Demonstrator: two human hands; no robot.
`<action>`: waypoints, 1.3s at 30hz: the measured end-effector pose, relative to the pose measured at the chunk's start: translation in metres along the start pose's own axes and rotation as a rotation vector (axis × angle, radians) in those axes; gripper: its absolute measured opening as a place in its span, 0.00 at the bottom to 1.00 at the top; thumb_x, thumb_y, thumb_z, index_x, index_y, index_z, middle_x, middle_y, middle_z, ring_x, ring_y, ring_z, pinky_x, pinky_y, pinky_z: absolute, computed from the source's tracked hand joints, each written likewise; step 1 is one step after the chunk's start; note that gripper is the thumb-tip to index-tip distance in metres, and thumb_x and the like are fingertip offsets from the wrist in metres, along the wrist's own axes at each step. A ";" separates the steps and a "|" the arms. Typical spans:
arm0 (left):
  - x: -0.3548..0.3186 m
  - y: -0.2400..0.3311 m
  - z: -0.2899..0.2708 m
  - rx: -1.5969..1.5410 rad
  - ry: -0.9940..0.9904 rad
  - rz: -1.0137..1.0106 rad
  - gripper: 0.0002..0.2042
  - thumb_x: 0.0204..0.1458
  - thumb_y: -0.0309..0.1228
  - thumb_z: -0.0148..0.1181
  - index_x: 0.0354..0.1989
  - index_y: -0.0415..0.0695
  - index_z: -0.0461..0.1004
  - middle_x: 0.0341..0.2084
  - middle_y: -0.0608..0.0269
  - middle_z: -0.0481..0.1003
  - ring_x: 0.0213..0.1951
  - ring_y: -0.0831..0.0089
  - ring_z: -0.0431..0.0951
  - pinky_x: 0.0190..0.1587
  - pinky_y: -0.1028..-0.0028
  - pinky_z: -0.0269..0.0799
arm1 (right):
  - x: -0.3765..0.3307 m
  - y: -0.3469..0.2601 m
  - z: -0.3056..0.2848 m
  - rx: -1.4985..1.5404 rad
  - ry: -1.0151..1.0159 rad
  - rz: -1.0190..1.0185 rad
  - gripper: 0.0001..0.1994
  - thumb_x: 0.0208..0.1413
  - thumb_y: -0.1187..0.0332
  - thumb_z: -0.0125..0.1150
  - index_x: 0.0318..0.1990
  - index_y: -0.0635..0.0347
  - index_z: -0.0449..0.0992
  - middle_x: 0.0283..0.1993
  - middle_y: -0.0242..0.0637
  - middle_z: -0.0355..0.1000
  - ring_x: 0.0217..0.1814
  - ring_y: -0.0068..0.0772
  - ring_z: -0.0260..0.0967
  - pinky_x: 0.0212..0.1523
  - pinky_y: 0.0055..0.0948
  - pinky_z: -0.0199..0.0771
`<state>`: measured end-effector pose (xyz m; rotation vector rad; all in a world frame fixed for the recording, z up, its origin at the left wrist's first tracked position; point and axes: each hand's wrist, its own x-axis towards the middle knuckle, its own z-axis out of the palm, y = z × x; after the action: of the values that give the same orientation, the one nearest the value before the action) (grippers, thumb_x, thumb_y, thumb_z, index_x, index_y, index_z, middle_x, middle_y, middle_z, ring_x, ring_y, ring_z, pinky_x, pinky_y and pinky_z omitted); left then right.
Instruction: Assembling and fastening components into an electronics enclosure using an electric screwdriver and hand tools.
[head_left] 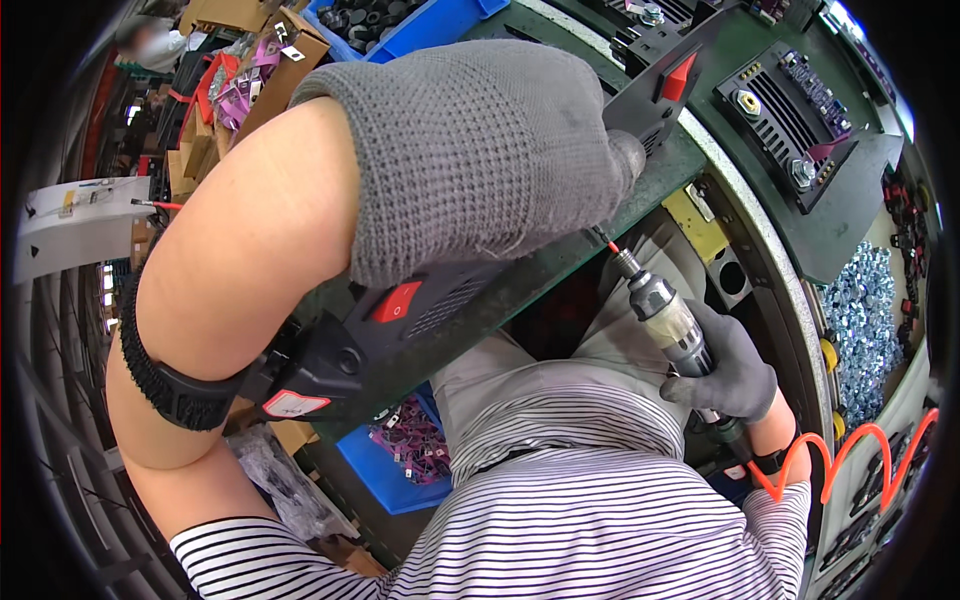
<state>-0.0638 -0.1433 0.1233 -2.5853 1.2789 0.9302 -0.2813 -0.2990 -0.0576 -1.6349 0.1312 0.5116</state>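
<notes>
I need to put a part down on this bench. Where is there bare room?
Bare green bench shows right of the finned black unit, above the nut bin. Around the left hand and the screwdriver in the right hand it is crowded.

The left hand (pixel 480 150) wears a grey glove and sits big at twelve o'clock, fingers curled down, maybe closed in a grip. Its bare arm bends at the elbow toward eight o'clock. The right hand (pixel 725 375), gloved too, makes a tight fist at four o'clock.
</notes>
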 end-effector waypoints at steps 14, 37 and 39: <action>0.001 -0.002 0.003 -0.006 0.016 0.037 0.27 0.59 0.53 0.55 0.38 0.35 0.79 0.20 0.57 0.75 0.23 0.69 0.76 0.29 0.68 0.73 | 0.002 -0.004 0.004 -0.168 0.074 -0.102 0.37 0.36 0.63 0.76 0.57 0.62 0.69 0.31 0.35 0.74 0.30 0.28 0.72 0.38 0.28 0.74; -0.034 -0.008 0.012 -0.227 0.388 0.055 0.26 0.59 0.53 0.56 0.40 0.36 0.80 0.26 0.54 0.78 0.27 0.70 0.78 0.32 0.73 0.74 | -0.007 -0.005 -0.007 0.024 -0.047 -0.057 0.38 0.40 0.60 0.80 0.59 0.65 0.68 0.45 0.35 0.75 0.45 0.26 0.72 0.50 0.29 0.73; -0.070 -0.023 0.010 -0.313 0.571 0.390 0.23 0.59 0.49 0.56 0.40 0.37 0.80 0.30 0.52 0.79 0.31 0.69 0.79 0.35 0.74 0.76 | -0.017 -0.005 -0.002 0.108 -0.049 -0.024 0.39 0.38 0.60 0.81 0.58 0.66 0.69 0.45 0.36 0.75 0.46 0.27 0.73 0.51 0.29 0.72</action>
<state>-0.0826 -0.0776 0.1514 -3.0424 1.9732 0.4618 -0.2939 -0.3034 -0.0465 -1.5158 0.1012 0.5174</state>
